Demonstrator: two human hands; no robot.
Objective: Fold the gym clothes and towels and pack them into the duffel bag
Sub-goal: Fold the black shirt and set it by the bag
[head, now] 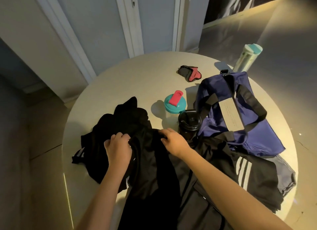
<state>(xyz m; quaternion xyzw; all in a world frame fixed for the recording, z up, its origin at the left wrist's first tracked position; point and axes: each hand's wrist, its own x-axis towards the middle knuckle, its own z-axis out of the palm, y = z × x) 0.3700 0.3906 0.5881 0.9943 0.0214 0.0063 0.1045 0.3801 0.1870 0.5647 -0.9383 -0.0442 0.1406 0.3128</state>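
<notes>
Left hand (118, 147) and right hand (173, 142) both pinch the black garment (151, 163) (fingers curled into cloth)

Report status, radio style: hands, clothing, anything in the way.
Left hand, right hand: both grip the black garment. Garment crumpled, unfolded, on the table. Black shaker bottle and teal-lidded bottle stand between it and the blue duffel bag.

my round pale surface (130, 75) sits in warm light; beyond it white-framed doors (154, 15), to its right a grey wall (283, 32) with a dark poster (240, 1), to its left the floor (42, 127).
</notes>
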